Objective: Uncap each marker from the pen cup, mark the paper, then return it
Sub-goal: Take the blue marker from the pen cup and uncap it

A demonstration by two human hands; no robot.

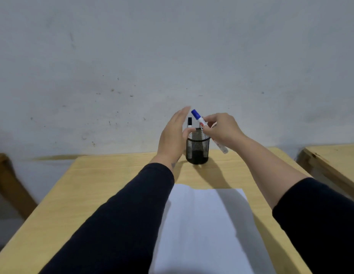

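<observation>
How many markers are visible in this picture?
2. A blue-capped marker is held in the right hand; a black-capped marker stands in the mesh pen cup. More may be hidden.

single head view, looking forward and down over table [105,186], wall close behind.
</observation>
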